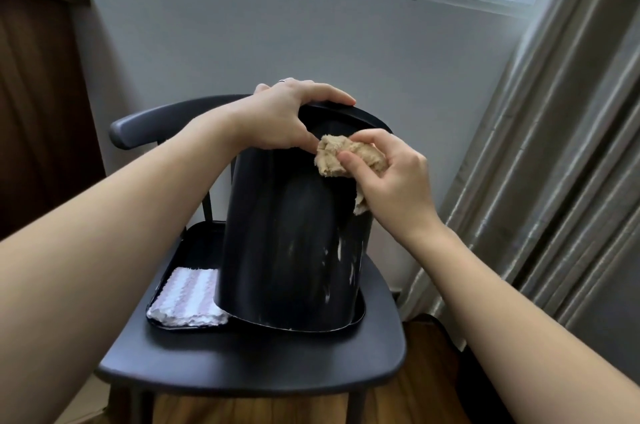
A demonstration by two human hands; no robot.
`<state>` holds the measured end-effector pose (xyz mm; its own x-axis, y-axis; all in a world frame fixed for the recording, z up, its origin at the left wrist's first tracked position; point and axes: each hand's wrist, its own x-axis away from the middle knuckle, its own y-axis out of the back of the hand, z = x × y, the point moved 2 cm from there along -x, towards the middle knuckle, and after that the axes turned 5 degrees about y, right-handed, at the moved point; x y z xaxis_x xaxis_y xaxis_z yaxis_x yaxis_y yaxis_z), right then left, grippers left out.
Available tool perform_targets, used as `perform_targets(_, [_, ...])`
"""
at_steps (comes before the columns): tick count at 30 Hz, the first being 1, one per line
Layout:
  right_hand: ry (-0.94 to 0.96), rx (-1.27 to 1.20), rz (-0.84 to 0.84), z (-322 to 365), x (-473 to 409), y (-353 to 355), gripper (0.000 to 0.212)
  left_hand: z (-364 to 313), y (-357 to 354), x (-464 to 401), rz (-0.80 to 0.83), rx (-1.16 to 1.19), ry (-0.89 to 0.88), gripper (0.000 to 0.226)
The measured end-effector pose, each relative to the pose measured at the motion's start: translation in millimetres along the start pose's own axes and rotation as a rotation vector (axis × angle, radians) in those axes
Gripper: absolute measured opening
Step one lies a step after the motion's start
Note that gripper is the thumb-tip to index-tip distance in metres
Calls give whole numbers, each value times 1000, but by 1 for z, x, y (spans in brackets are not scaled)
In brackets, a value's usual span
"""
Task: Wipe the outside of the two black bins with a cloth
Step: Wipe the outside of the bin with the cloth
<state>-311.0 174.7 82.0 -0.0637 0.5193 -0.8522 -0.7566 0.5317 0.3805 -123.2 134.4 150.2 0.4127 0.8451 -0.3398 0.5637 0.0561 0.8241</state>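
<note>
Bin stands upside down in a black tray on a dark chair, centre of view; whitish smears on its lower wall toward 5 o'clock. Only one bin seen.

Left hand at 12 o'clock on the bin's upturned base: fingers curled over the far edge, thumb down on the near wall, gripping.

Right hand at 2 o'clock of the bin: thumb and curled fingers pinch a bunched tan cloth, cloth pressed on the upper wall just beside the left thumb.

Striped towel folded in the tray at 8 o'clock, touching the bin. Curtain at 3 o'clock.
</note>
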Motion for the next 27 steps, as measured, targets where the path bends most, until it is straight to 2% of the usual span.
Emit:
perform_targets(8, [-103, 78, -122, -11, -15, 13, 11, 1, 2, 0, 13, -7, -10, 79])
perform_targets(13, [25, 78, -27, 2, -12, 4, 20, 1, 0, -1, 3, -2, -46, 77])
perform_targets(18, [-24, 116, -35, -5, -8, 15, 20, 9, 4, 0, 12, 43, 23, 81])
perform_targets(23, [216, 28, 187, -5, 35, 6, 24, 8, 2, 1, 11, 53, 51, 80])
perform_targets(25, [239, 25, 187, -7, 36, 6, 24, 8, 2, 1, 12, 53, 49, 80])
perform_targets(27, [173, 33, 117, -6, 22, 6, 21, 7, 2, 1, 12, 49, 53, 79])
